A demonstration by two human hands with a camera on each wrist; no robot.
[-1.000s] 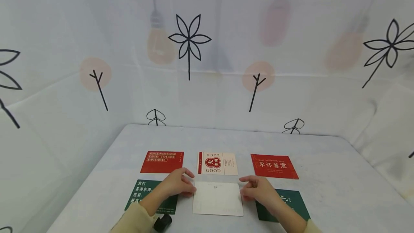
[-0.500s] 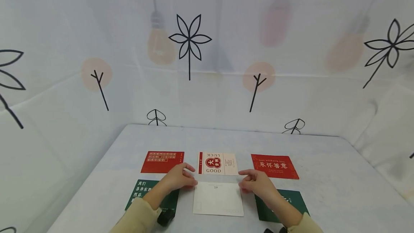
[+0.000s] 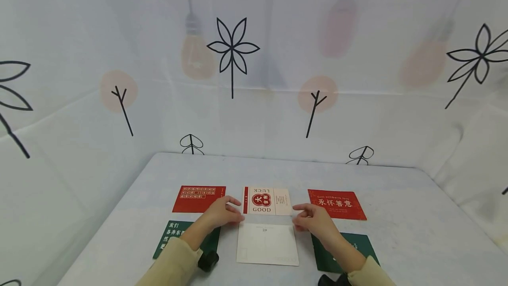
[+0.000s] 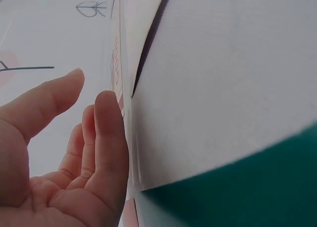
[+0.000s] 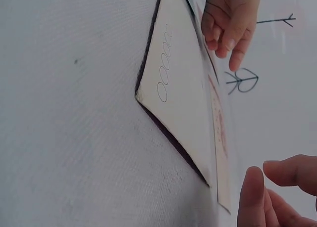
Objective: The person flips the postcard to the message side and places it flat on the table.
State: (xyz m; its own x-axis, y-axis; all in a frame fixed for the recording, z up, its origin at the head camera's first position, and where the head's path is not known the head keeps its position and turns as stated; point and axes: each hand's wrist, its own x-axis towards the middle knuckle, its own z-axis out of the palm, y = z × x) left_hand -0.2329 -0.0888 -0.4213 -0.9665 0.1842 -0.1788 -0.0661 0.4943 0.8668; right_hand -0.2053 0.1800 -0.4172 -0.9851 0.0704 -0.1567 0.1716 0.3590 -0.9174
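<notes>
A blank-looking white postcard point(image 3: 267, 248) lies at the middle of the front row. Beyond it is a cream postcard point(image 3: 282, 202) printed with red characters and "GOOD LUCK". My left hand point(image 3: 218, 214) hovers near the left side of the gap between these two, fingers relaxed and holding nothing. Across from it, my right hand point(image 3: 317, 224) is by the right side of that gap with nothing in its fingers. In the right wrist view, thumb and forefinger stand close beyond the corner of the white postcard point(image 5: 178, 88). The left forearm partly covers a green postcard point(image 3: 170, 233).
A red postcard point(image 3: 194, 202) lies back left, another red postcard point(image 3: 341, 204) back right. The second green postcard point(image 3: 361, 246) sits partly under the right forearm. Behind the white-covered table point(image 3: 401, 206) hangs a patterned cloth point(image 3: 262, 122).
Both hands have moved slightly forward, away from the white postcard's sides toward the near corners of the cream one. The postcards lie where they were.
</notes>
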